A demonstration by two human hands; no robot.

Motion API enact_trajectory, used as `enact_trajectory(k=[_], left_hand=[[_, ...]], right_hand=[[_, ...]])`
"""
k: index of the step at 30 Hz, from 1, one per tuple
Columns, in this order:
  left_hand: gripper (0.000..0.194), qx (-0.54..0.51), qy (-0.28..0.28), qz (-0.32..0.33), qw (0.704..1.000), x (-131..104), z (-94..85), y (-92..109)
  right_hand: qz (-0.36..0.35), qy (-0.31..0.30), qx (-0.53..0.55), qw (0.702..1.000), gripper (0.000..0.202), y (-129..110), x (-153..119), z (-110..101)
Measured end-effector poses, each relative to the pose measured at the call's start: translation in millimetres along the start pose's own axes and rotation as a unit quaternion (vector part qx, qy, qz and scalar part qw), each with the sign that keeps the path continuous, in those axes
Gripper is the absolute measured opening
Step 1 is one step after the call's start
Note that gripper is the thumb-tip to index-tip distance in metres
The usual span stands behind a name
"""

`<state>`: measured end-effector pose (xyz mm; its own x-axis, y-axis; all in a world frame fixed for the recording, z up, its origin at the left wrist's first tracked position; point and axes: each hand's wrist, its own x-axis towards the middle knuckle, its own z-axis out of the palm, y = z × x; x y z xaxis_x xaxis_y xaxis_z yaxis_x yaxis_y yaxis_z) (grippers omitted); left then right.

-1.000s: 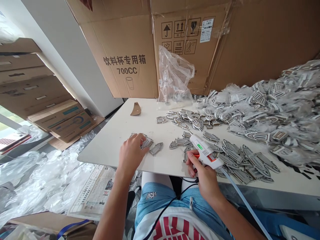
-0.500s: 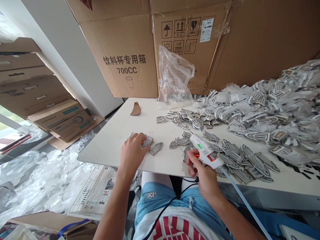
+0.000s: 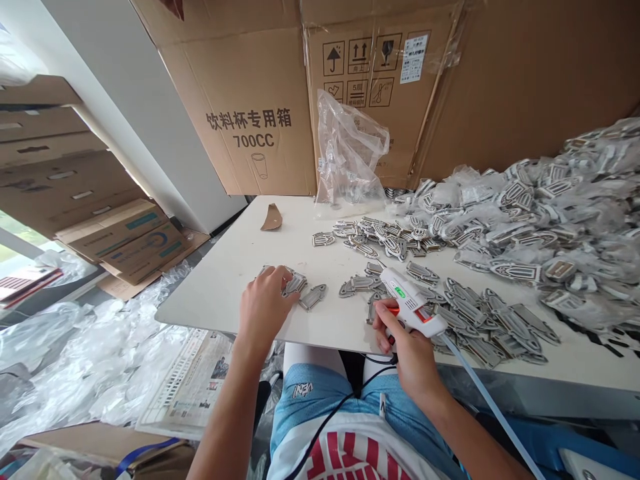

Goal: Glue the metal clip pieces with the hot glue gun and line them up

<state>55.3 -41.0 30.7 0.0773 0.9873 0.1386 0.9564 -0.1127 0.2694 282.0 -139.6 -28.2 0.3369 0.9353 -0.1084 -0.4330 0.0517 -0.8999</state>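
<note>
On the white table (image 3: 210,280), my left hand (image 3: 265,303) curls its thumb and fingers around a small grey boat-shaped piece (image 3: 295,284), whose far side the fingers partly hide. Touching it or just beside it lies another grey piece (image 3: 313,297). My right hand (image 3: 407,350) grips a white hot glue gun (image 3: 407,297) with an orange trigger. Its nozzle points away from me, above a few loose grey pieces (image 3: 364,285). A long translucent glue stick (image 3: 493,405) sticks out of the gun's back and passes over my right forearm.
Right of the gun spreads a heap of grey pieces (image 3: 510,327). Behind it are black-and-white patterned pieces (image 3: 380,235) and a large bagged pile (image 3: 530,213). A clear plastic bag (image 3: 345,160) stands against cardboard boxes (image 3: 240,80). A black cable (image 3: 330,417) crosses my lap.
</note>
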Motion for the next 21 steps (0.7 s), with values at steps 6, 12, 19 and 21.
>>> enact_trajectory(k=[6, 12, 19, 21], left_hand=[[0.018, 0.002, 0.000, 0.004, 1.000, -1.3, -1.1, -0.6], [0.013, -0.009, 0.054, 0.052, 0.997, -8.6, 6.7, 20.8], [0.014, -0.089, -0.011, 0.287, 0.954, -24.9, 48.9, 64.8], [0.019, -0.097, -0.035, 0.325, 0.940, -30.2, 54.4, 71.7]], right_hand=[[0.000, 0.003, 0.001, 1.000, 0.039, 1.4, 2.1, 1.8], [-0.007, 0.006, -0.006, 1.000, 0.038, 5.7, 3.1, -0.9], [-0.014, 0.038, 0.017, 0.999, 0.036, 2.2, 2.6, 0.1], [-0.019, 0.045, 0.020, 0.999, 0.035, -2.1, 2.4, 1.7]])
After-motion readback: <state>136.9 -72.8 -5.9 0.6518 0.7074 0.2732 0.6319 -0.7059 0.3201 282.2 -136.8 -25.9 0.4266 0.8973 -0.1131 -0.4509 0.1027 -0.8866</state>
